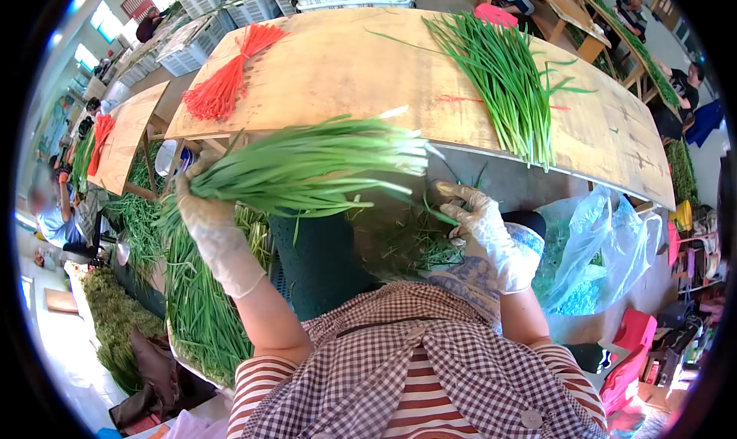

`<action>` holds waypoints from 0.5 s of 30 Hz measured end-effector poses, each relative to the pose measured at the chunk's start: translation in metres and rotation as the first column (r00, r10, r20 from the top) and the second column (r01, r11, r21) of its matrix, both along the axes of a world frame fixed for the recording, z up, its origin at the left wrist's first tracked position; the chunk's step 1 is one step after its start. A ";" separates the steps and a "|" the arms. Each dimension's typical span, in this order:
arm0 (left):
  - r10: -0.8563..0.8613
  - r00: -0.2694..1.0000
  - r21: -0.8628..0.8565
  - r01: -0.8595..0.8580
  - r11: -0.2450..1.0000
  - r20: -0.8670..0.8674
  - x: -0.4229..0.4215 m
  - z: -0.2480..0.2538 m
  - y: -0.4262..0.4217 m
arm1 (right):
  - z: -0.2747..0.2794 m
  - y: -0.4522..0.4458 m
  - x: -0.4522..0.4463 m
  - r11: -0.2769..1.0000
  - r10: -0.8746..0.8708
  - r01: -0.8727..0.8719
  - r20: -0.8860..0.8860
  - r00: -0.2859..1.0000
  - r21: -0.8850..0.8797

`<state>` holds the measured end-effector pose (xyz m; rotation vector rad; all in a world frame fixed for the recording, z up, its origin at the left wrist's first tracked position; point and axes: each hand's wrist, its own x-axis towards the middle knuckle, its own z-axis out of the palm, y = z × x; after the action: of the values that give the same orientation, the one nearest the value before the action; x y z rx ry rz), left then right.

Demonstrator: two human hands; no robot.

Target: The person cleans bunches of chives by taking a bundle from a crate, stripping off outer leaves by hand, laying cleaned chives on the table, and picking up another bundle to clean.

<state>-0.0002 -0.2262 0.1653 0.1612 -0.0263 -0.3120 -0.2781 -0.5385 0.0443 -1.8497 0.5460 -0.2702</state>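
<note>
My left hand (201,195), in a thin whitish glove, is closed around the leafy end of a bunch of garlic chives (307,166). The bunch lies sideways in the air over my lap, pale cut ends to the right and slightly blurred. Right of those ends, my right hand (477,218), gloved too, has its fingers curled on a loose chive blade (441,213). Another bunch of chives (507,86) rests on the wooden table (345,63), with a red tie (461,99) showing at its sides. A bundle of red ties (234,74) lies at the table's left.
A heap of loose chives (201,301) sits beside my left leg. To my right hangs a clear plastic bag (606,239) with green scraps. White crates (192,47) are stacked beyond the table. Other people work at tables on both sides.
</note>
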 end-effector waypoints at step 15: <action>-0.174 0.975 -0.080 0.186 0.979 0.139 0.029 -0.009 -0.060 | 0.035 0.071 0.066 0.456 -0.347 -0.192 0.372 0.861 0.869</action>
<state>0.0292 -0.2860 0.1562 0.0870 -0.1864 -0.4800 -0.2119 -0.4675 0.0790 -0.6279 0.2874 -0.4181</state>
